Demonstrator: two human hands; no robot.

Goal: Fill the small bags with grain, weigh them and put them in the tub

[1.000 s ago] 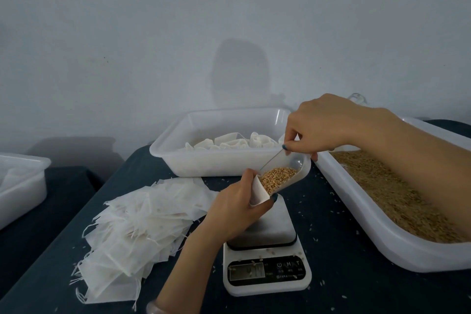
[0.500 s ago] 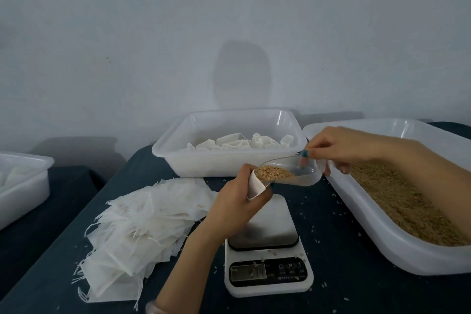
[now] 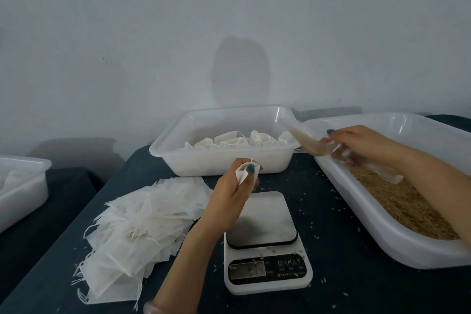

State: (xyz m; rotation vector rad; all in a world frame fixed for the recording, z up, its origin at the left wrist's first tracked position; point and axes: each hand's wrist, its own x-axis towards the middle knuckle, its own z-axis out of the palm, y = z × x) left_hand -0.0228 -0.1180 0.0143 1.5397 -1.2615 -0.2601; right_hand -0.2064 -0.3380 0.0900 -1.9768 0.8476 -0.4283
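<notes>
Head view: the left hand (image 3: pixel 228 187) pinches 1 small bag (image 3: pixel 241 176) shut above the far edge of the scale (image 3: pixel 265 242), while the right hand (image 3: pixel 356 143), gripping the clear scoop (image 3: pixel 309 144), has swung back over the grain tray (image 3: pixel 382 245) at right, so pouring looks done, with weighing next, then the far tub (image 3: pixel 221 166).

bg: plain pale wall (image 3: pixel 229 7) w/ rounded shadow (image 3: pixel 242 71) | dk-blue tbl (image 3: pixel 356 288) | dim light

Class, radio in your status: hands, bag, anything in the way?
Left hand grips bag above scale. Right hand holds scoop over grain tray. Nothing between bag and scale.
</notes>
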